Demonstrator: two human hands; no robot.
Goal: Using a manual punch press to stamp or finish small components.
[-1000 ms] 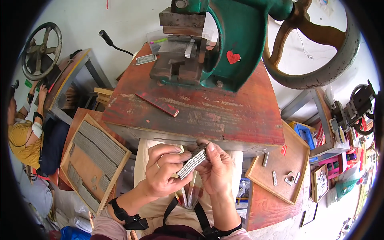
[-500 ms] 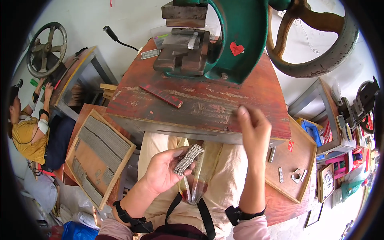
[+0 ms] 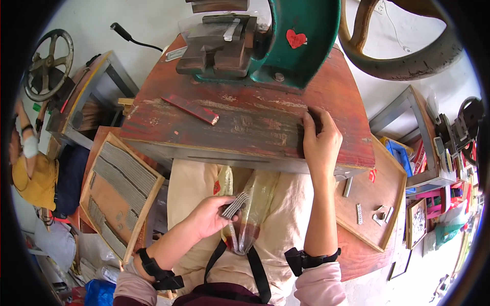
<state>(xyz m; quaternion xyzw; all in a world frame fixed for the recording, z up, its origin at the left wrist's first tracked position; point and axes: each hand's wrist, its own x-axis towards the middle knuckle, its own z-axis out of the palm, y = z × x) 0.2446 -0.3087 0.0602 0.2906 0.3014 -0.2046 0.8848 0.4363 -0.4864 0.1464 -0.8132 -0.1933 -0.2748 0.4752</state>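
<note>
Low over my lap, my left hand (image 3: 208, 217) is closed round a small bundle of ridged grey metal strips (image 3: 236, 205), their ends fanning up between thumb and fingers. My right hand (image 3: 325, 140) is at the right part of the worn red-brown worktable (image 3: 245, 135), fingers curled down towards the wood; whatever lies under the fingertips is hidden. Left of it on the tabletop lies a narrow red bar (image 3: 190, 109). Behind stands a green hand press (image 3: 319, 38) with a dark metal bed (image 3: 217, 56); a small light metal piece (image 3: 231, 29) lies on the bed.
A wooden tray (image 3: 156, 189) with rows of grey strips stands at left. Another tray (image 3: 352, 218) at right holds a few metal pieces (image 3: 382, 214). The press's large handwheel (image 3: 408, 69) overhangs the right side. A co-worker in yellow (image 3: 33, 178) is at far left.
My right hand has come down and away from me onto the tabletop. My left hand has turned the strips and lowered slightly. The view has shifted, and the co-worker has moved.
</note>
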